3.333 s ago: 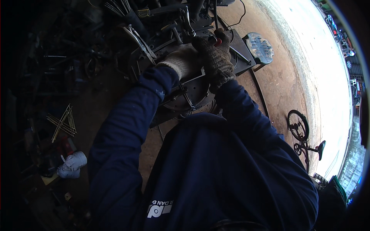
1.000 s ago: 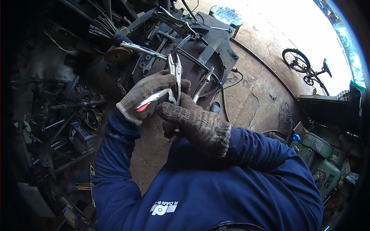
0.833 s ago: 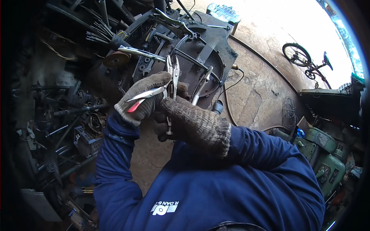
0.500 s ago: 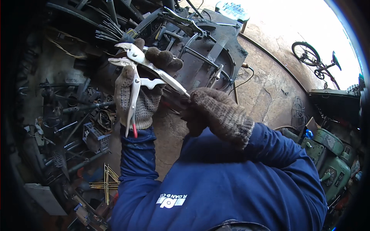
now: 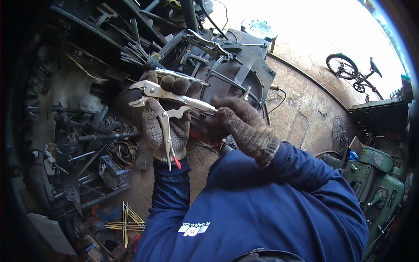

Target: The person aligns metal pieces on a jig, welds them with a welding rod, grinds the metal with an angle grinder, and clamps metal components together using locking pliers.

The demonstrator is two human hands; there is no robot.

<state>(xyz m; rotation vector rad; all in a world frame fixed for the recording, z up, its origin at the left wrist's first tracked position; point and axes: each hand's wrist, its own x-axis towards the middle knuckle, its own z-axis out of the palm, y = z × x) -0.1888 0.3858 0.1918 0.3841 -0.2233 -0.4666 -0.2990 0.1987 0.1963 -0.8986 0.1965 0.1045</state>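
Left hand [image 5: 168,126] raised, palm up, gripping locking pliers [image 5: 168,102]; right hand [image 5: 238,124] clasps their handle end.

Shiny metal locking pliers [image 5: 174,102] (knit cloth gloves [image 5: 168,131], rough)

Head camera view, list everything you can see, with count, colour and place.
silver locking pliers with red-tipped lever: one, silver, in both gloved hands, centre
dark metal jig: one, black, beyond the hands
black bicycle: one, upper right, on sunlit ground
green machine: one, right edge
brass-coloured rods: a few, crossed, lower left
scrap metal heap: many pieces, dark, left
left hand: grey knit glove, gripping pliers
right hand: brown knit glove, on pliers' handle end
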